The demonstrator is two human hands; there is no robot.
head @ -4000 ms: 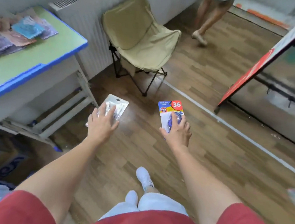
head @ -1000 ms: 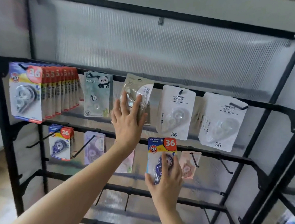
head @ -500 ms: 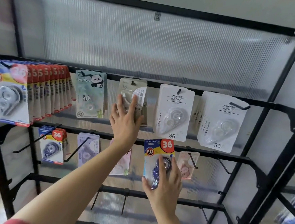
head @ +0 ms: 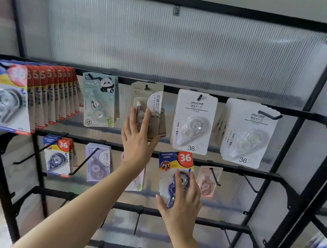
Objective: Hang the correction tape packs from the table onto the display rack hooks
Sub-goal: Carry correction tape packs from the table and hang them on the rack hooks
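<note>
Pressing flat against the tan pack (head: pixel 141 98), the left hand (head: pixel 137 141) has its fingers straight and spread, gripping nothing. A second ago that pack sat tilted at the rail; now it hangs square on a top-row hook (head: pixel 146 86) of the display rack (head: pixel 217 224), with the peg tip showing through its hole. Lower and to the right, the right hand (head: pixel 181 204) grips the blue pack (head: pixel 172 164) marked 36. Its forefinger lies up the front and its thumb sits at the left edge, holding the pack upright before the second rail, much where it was half a second ago. Four seconds ago both packs were being carried over the floor beside the table. On the top row a panda pack (head: pixel 99 100) hangs left of the tan one, and beyond it a thick run of red-and-blue packs (head: pixel 12 98). Two stacks of white packs (head: pixel 193 122) hang to the right. On the second row, a small blue pack (head: pixel 57 158) and a lilac pack (head: pixel 97 163) hang at the left, and a pink pack (head: pixel 207 181) hangs just right of the held one.
</note>
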